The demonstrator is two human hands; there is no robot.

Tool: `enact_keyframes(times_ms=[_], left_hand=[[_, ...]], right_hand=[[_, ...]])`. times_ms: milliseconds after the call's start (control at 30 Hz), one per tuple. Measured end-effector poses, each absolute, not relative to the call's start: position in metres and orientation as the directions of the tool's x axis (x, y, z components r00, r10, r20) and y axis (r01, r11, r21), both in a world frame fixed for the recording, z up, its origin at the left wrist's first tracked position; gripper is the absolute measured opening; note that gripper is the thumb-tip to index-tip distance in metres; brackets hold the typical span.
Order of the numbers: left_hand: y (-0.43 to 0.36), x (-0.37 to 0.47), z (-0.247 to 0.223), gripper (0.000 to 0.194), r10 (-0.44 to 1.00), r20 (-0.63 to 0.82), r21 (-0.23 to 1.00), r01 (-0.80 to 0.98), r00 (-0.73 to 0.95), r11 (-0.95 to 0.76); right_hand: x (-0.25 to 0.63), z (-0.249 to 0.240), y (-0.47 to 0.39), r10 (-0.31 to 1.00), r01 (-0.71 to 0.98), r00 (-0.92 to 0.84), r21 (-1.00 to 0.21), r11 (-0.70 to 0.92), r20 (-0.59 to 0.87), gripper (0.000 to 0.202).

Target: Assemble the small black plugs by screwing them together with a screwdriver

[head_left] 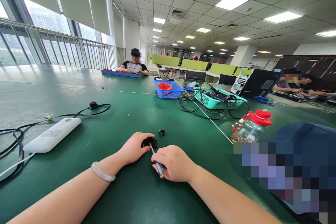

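My left hand [138, 147] is closed on a small black part [154, 143] and steadies it on the green table, thumb and fingers on either side. In my right hand [174, 163] is a screwdriver [159, 168] with a clear handle and a thin metal shaft. Its tip reaches the black part beside my left thumb; whether it sits in a screw is too small to tell. Just beyond the part lies a little cluster of black pieces [161, 132].
A white power bank [54, 134] with cables lies left. Further off are a blue basket [169, 93], a teal basket [210, 103] heaped with cables, and a red-lidded bottle [252, 126]. A dark blue cloth item [309, 147] is at right. Other people sit around the table [118, 196].
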State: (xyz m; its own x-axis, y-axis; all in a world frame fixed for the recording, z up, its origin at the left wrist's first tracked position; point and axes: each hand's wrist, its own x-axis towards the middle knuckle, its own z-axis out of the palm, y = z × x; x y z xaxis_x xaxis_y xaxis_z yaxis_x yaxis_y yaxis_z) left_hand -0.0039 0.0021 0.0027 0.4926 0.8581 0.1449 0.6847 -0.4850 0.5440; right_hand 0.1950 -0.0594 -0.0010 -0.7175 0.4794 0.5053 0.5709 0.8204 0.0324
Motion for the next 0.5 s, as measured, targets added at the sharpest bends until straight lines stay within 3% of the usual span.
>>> enact_keyframes(times_ms=[333, 500], left_hand=[[0.0027, -0.0044, 0.0013, 0.044, 0.856, 0.15, 0.55, 0.678, 0.494, -0.488], [0.0033, -0.0047, 0.0004, 0.045, 0.853, 0.156, 0.548, 0.674, 0.499, -0.495]], right_hand=[[0.1933, -0.001, -0.0601, 0.463, 0.543, -0.753, 0.045, 0.838, 0.467, 0.008], [0.1942, 0.0014, -0.0604, 0.521, 0.571, -0.675, -0.077, 0.817, 0.522, 0.013]])
